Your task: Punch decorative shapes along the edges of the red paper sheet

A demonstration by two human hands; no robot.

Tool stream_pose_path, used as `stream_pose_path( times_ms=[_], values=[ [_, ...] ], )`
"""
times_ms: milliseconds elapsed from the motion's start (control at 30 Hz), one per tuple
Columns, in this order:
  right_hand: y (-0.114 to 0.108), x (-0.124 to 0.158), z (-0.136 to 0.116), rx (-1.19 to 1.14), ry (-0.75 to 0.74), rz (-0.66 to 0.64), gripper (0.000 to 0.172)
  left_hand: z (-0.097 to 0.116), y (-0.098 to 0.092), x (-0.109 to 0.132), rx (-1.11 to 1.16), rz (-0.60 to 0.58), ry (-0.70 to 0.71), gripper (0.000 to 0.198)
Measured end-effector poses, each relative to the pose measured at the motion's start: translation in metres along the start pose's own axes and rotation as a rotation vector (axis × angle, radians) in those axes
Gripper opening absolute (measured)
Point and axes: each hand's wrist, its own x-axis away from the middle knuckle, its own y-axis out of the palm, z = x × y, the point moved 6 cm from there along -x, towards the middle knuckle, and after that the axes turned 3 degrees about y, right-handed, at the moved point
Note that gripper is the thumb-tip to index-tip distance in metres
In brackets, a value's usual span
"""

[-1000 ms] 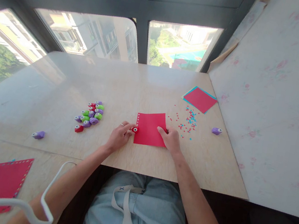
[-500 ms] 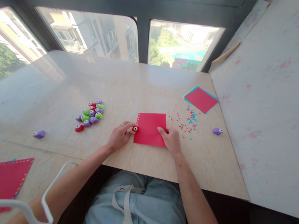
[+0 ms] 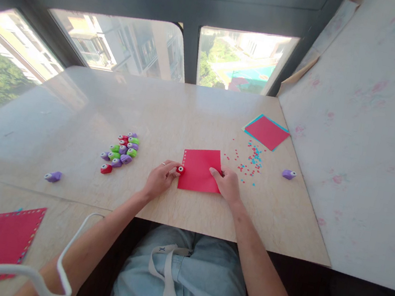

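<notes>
A red sheet of paper (image 3: pixel 199 171) lies in front of me, with a row of small punched holes down the upper part of its left edge. My left hand (image 3: pixel 162 178) is closed around a small red craft punch (image 3: pixel 180 170), which sits on the sheet's left edge just below those holes. On the right edge, my right hand (image 3: pixel 228 183) grips the paper, thumb on top and fingers mostly hidden beneath. Left of my left hand is a cluster of purple, green and red craft punches (image 3: pixel 122 149).
Red and blue paper dots (image 3: pixel 254 157) are scattered right of the sheet. Behind them lies a paper stack (image 3: pixel 266 131). Single purple punches rest at far right (image 3: pixel 289 174) and left (image 3: pixel 52 176). Punched red paper (image 3: pixel 2 241) lies lower left, behind a white curved bar (image 3: pixel 66 267).
The view has shifted very slightly. Both hands keep their hold on the punch and the paper, with no other clear movement.
</notes>
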Motion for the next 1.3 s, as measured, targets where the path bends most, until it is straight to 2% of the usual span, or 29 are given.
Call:
stream_pose_path(
  times_ms=[400, 667, 833, 1300],
  values=[
    [-0.001, -0.002, 0.003, -0.071, 0.015, -0.044, 0.037, -0.007, 0.000, -0.001, 0.017, 0.024, -0.079, 0.022],
    [-0.001, -0.003, 0.002, -0.108, 0.028, -0.101, 0.037, -0.006, 0.001, -0.003, 0.103, -0.003, -0.064, 0.024],
    [0.001, -0.004, 0.004, -0.161, 0.045, -0.153, 0.039, -0.009, 0.001, -0.003, 0.149, -0.008, -0.116, 0.028],
    [0.000, -0.004, 0.005, -0.296, 0.125, -0.196, 0.042, -0.008, 0.001, -0.003, 0.289, -0.088, -0.233, 0.035]
  ],
)
